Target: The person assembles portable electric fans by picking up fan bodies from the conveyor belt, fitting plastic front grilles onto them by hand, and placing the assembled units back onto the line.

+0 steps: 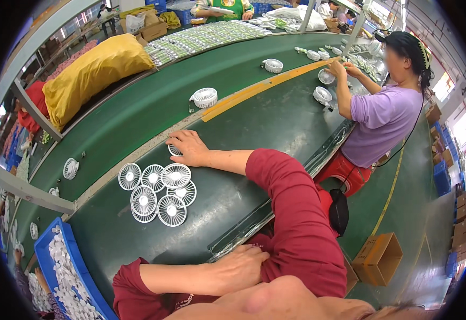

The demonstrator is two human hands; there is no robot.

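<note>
My right hand (190, 148) reaches across the dark green worktop, its fingers closed over the rim of a round white fan grille (175, 151), which they partly cover. Just below it lies a loose cluster of several more fan grilles (176, 175), some overlapping, with spokes around a solid centre. Close to my body, at the near table edge, my left hand (241, 270) rests against my red clothing beside my right sleeve. Its fingertips are hidden, and nothing shows in it.
A green conveyor belt (137, 98) beyond the worktop carries white fan heads (205, 97). At left stands a blue tray (86, 261) of small white parts. A co-worker in purple (385, 114) handles parts at right. Cardboard box (378, 258) on the floor; yellow sack (97, 74) behind the belt.
</note>
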